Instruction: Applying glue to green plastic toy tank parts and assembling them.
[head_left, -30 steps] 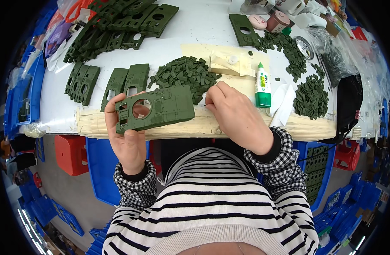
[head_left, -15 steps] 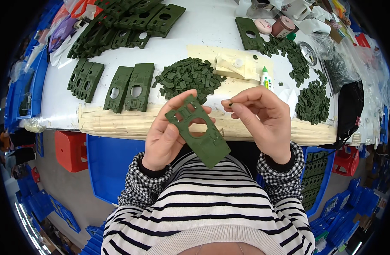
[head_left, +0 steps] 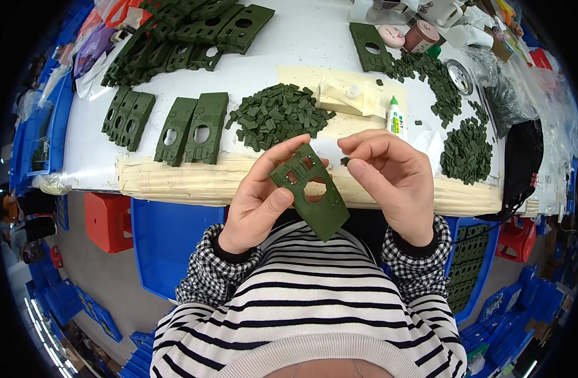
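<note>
My left hand [head_left: 259, 205] grips a dark green plastic hull plate [head_left: 327, 214] with a round hole, holding it tilted in front of my chest. Thumb on top, fingers behind it. Just right of the plate, my right hand [head_left: 393, 179] pinches a tiny dark green piece [head_left: 345, 161] between thumb and fingertips; its exact shape is too small to make out. The piece and the plate are apart. Behind my hands lies a heap of small green plastic pieces [head_left: 276, 113]. A white glue bottle with a green tip [head_left: 396, 120] stands beyond my right hand.
More green hull plates lie singly [head_left: 207, 128] and in a stacked pile [head_left: 194, 38] at the left. A taped block [head_left: 345, 97] sits mid-table. Further small-piece heaps [head_left: 466, 151] are at the right. Blue bins [head_left: 169, 246] and red stools [head_left: 106, 220] stand below the table edge.
The plate in my left hand has moved right, closer to my right hand. My right hand's fingers have shifted around the small piece, which now sits a little lower.
</note>
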Tool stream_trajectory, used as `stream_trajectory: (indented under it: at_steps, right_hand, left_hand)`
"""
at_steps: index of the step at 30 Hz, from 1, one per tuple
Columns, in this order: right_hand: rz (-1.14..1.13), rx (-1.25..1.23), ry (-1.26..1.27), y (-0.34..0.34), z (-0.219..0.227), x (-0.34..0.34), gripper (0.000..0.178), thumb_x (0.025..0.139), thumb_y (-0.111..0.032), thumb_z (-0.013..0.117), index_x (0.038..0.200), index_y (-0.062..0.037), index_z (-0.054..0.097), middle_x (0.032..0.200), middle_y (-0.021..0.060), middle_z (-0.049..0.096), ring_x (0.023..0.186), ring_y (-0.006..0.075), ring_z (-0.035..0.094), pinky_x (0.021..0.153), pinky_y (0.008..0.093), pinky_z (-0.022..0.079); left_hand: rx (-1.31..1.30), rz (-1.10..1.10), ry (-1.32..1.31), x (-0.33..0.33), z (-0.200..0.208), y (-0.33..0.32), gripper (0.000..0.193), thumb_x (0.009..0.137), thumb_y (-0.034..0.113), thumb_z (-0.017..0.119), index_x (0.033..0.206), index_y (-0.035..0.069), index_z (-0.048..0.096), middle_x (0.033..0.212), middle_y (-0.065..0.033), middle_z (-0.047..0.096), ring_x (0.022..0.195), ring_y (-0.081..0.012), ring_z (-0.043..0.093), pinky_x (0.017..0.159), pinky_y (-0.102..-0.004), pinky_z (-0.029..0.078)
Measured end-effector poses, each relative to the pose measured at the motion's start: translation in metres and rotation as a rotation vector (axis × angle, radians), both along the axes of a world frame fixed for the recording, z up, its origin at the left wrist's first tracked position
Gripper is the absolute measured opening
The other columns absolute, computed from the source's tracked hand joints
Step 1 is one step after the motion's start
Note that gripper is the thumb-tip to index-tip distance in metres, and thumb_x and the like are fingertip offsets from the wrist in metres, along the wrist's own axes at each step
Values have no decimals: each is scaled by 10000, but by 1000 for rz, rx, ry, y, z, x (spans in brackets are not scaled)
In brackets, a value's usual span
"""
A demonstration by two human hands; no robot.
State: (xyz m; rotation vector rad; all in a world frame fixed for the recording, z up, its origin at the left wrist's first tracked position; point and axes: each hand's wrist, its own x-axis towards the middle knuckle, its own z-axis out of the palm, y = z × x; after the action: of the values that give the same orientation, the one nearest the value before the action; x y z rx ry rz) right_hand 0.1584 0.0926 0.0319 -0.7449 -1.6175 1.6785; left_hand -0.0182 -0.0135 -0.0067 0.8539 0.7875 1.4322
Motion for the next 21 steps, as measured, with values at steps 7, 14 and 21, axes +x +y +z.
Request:
stream_trajectory:
  at_steps: [7, 14, 21]
  right_hand:
    - [-6, 250, -61, -11, -2, -14, 76, 733, -85, 713, 786, -53, 669, 1117, 110, 577, 1099, 217, 507, 949, 355, 388]
    - [-27, 297, -38, -16, -9, -23, 93, 714, -101, 714, 765, -55, 652, 1104, 109, 565, 1009, 220, 507, 875, 340, 404]
    - [-29, 275, -70, -19, -6, -25, 85, 716, -69, 707, 764, -43, 642, 1116, 114, 553, 982, 186, 501, 733, 274, 443]
  left_hand:
    - [8, -28, -54, 4, -6, 1, 628, 949, 207, 551, 1438, -18, 228, 1371, -151, 411, 1263, -217, 441, 1038, -349, 381]
    - [4, 16, 16, 7, -3, 1, 690, 937, 257, 570, 1447, -11, 191, 1338, -189, 451, 1197, -284, 515, 983, -399, 456]
    - [-22, 20, 45, 5, -8, -1, 691, 938, 254, 568, 1449, -9, 182, 1352, -189, 435, 1208, -278, 507, 973, -385, 467]
